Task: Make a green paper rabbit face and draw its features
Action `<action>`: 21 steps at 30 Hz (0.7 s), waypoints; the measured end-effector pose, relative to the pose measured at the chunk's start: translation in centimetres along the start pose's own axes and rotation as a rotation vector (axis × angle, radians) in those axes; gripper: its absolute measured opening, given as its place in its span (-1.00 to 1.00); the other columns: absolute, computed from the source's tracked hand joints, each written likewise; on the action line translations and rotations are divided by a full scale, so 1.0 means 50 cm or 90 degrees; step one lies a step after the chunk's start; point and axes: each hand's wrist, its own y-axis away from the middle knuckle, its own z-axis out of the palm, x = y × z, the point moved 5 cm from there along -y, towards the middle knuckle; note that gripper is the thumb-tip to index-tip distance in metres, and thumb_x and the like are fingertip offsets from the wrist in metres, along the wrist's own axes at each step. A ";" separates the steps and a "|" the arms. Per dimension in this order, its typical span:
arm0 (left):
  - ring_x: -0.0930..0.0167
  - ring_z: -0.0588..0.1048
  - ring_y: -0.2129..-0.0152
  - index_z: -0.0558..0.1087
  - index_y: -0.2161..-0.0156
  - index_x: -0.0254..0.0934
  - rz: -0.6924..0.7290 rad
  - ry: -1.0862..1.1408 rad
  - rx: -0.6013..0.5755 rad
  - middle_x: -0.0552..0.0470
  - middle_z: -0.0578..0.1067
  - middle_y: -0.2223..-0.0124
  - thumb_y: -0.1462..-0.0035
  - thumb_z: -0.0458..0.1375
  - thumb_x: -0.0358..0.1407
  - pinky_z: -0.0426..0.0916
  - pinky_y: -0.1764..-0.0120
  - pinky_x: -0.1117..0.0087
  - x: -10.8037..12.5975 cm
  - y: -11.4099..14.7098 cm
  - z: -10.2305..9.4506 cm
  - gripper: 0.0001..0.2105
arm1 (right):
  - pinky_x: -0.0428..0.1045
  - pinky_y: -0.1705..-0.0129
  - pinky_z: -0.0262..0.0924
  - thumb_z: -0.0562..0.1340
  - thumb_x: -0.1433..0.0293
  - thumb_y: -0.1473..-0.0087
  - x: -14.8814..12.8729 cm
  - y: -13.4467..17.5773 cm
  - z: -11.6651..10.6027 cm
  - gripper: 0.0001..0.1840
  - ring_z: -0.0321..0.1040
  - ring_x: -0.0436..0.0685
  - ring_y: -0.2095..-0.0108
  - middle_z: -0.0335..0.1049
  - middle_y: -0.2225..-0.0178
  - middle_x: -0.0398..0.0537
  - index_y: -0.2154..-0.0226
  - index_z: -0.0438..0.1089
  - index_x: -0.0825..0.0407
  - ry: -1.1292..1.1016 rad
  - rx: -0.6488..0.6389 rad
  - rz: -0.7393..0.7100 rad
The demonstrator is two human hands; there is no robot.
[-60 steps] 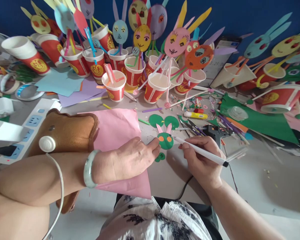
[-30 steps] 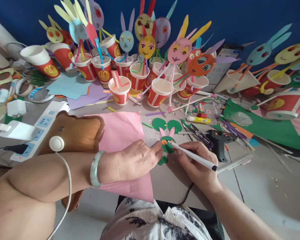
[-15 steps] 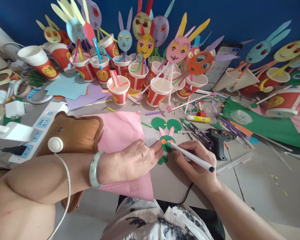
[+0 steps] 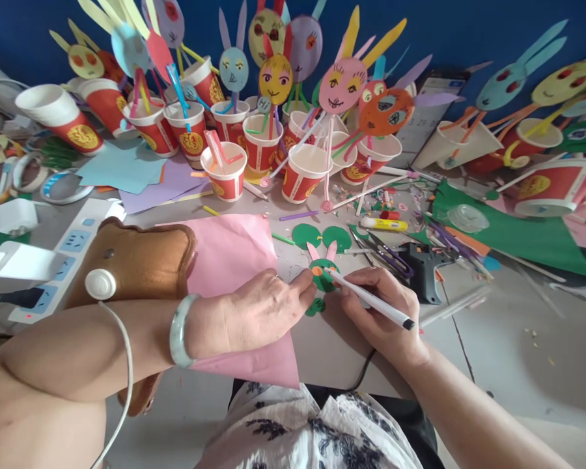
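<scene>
A small green paper rabbit face (image 4: 326, 283) with orange eyes and pink ears lies flat on the table between my hands. My left hand (image 4: 264, 303) has its fingers pressed together at the face's left edge, holding it there. In my right hand (image 4: 383, 306) is a white marker pen (image 4: 371, 297), gripped near its tip, black end pointing toward me. The pen's tip meets the face by the right eye. Just below lies a small green paper piece (image 4: 316, 307) with dark lettering. Two green paper circles (image 4: 306, 236) are above the ears.
Pink paper (image 4: 234, 251) lies under my left forearm, beside a brown padded pouch (image 4: 146, 257) and a power strip (image 4: 73, 244). A glue gun (image 4: 424, 267), scissors (image 4: 388, 251) and a glue stick (image 4: 383, 224) are at the right. Red paper cups (image 4: 305, 172) with paper rabbits line the back.
The view has shifted slightly. My left hand stays at the green face, and the pen tip remains by its right eye with only a slight movement.
</scene>
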 end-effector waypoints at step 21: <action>0.42 0.50 0.27 0.17 -0.43 -0.31 0.031 -0.089 0.025 -0.24 0.24 -0.44 -0.33 -0.06 -0.49 0.33 0.31 0.31 -0.008 0.005 -0.052 -0.43 | -0.08 0.52 0.31 0.31 0.47 -0.07 -0.004 0.003 -0.006 -0.86 0.46 0.04 0.57 0.54 0.50 -0.20 0.32 0.37 -0.07 0.010 0.022 -0.017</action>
